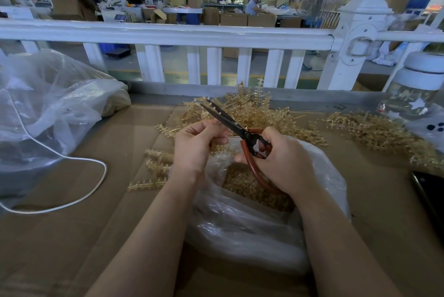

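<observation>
Trimming is under way. The left hand pinches a tan plastic strip between the part-open blades of the scissors, above the bag on the worktop. The right hand grips the red handles. Next, likely, a squeeze shut, so the snipped bits drop into the bag.

Two hands, a left hand and a right hand, with one pair of scissors and one thin strip pinched in the left fingers. Two clear plastic bags: a front bag and a big bag at the left. Amber strips lie in two heaps, a middle heap and a right heap, too many to count. Roughly four loose strips lie apart. One white cord, one jar, one dark phone – all on one desk
</observation>
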`<action>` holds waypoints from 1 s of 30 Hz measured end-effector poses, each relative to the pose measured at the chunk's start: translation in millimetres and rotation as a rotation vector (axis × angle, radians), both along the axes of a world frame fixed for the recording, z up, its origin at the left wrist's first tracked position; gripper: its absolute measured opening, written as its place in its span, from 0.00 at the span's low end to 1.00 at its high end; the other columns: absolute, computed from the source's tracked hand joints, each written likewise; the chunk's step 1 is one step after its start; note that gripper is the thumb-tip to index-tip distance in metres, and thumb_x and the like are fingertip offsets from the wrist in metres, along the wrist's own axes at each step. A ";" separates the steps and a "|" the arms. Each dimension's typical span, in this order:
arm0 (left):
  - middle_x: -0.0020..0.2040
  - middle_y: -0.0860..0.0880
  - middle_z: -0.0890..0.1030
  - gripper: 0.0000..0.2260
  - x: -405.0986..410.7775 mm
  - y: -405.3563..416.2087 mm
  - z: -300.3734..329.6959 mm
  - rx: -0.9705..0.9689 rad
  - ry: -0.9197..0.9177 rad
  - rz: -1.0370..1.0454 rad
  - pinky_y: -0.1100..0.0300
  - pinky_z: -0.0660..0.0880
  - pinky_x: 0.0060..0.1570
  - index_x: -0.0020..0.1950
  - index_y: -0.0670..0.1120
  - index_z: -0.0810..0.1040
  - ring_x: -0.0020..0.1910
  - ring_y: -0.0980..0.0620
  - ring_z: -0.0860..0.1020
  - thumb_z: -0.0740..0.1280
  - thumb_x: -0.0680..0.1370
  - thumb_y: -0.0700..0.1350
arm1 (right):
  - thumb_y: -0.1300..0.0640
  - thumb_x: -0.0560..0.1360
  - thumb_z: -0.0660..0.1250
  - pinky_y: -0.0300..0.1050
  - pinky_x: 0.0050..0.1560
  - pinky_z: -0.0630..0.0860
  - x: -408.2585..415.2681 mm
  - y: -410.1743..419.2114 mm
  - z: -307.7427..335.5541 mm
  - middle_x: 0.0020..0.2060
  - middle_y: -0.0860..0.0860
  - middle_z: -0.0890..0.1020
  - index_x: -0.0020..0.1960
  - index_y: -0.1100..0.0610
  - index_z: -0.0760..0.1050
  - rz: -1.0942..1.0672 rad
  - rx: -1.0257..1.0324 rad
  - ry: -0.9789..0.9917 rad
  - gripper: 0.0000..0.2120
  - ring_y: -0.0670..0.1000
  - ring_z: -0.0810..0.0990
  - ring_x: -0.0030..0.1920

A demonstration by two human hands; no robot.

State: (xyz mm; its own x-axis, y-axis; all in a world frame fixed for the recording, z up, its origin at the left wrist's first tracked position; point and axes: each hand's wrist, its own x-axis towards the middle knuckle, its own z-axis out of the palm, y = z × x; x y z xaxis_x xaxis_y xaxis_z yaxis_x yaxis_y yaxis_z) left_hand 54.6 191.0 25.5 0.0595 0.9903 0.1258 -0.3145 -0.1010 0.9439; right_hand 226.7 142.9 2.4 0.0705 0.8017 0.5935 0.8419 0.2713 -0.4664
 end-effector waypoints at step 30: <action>0.33 0.51 0.84 0.02 6.4 -2.8 -3.6 0.008 0.184 -0.028 0.69 0.74 0.35 0.43 0.44 0.86 0.32 0.62 0.78 0.74 0.75 0.41 | 0.53 0.71 0.78 0.50 0.47 0.83 -9.2 6.2 12.0 0.42 0.51 0.84 0.49 0.54 0.77 0.062 -0.211 0.615 0.13 0.50 0.84 0.42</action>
